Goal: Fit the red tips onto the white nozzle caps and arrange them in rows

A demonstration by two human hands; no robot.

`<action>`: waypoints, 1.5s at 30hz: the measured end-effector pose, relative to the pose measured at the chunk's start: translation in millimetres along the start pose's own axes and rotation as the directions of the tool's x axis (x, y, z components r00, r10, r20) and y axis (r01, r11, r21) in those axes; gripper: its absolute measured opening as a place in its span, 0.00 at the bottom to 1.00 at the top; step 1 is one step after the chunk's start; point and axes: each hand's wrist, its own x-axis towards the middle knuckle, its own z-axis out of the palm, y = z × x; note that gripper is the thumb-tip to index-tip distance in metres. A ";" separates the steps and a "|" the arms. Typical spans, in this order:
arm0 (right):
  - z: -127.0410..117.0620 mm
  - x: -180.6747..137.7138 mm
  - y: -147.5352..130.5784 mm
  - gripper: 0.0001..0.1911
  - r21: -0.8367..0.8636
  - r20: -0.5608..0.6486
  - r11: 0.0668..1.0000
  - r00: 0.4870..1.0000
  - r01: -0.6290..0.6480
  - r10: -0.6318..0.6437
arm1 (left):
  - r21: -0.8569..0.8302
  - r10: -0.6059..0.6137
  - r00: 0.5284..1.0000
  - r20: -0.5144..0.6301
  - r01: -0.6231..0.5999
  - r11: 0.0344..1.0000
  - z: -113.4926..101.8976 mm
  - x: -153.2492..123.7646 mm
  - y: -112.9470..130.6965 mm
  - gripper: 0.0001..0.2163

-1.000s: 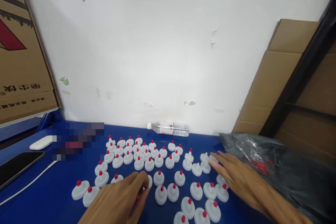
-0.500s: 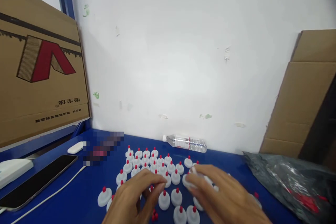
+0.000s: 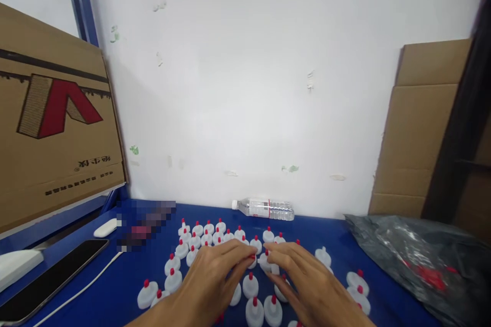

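My left hand (image 3: 218,271) is closed in a pinch, with a small red cap (image 3: 252,257) at its fingertips. Facing it, my right hand (image 3: 307,276) grips a small white plastic bottle (image 3: 268,264) tilted sideways, its nozzle end toward the left hand. A narrow gap separates the two hands' fingertips. Around and beneath them stand many squat white bottles with red tips, such as one red-capped bottle (image 3: 250,286) just below the hands. One white bottle (image 3: 323,256) to the right shows no red tip. My palms hide some of the bottles.
A clear water bottle (image 3: 264,209) lies against the wall. At the left are a phone (image 3: 53,281), a white cable (image 3: 82,286) and a white device (image 3: 105,228). A grey plastic bag (image 3: 383,245) with red pieces lies right. Cardboard (image 3: 418,133) leans behind it.
My hands have come closer together, and the right hand's white bottle now lies tilted near the left fingertips. The view has shifted slightly to the right and up.
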 end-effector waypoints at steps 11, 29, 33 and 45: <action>-5.2 2.8 -14.8 0.08 0.035 -0.010 0.997 0.998 0.063 -0.062 | -0.191 -0.048 0.998 -0.037 0.040 0.981 14.4 -23.0 -3.6 0.10; -4.4 6.9 -23.2 0.09 0.152 0.062 0.988 0.997 0.026 -0.036 | 0.059 -0.024 0.969 0.246 0.010 0.998 -5.5 -21.5 3.7 0.10; -17.4 -2.1 3.2 0.13 -0.038 0.110 0.998 0.993 -0.044 0.048 | 0.134 0.070 0.982 0.178 -0.094 0.986 -19.6 -14.0 -7.7 0.11; -51.0 -39.0 90.8 0.26 -0.266 0.293 0.816 0.763 -0.513 0.576 | 0.283 0.094 0.826 0.556 -0.295 0.912 -29.8 -23.9 -19.6 0.04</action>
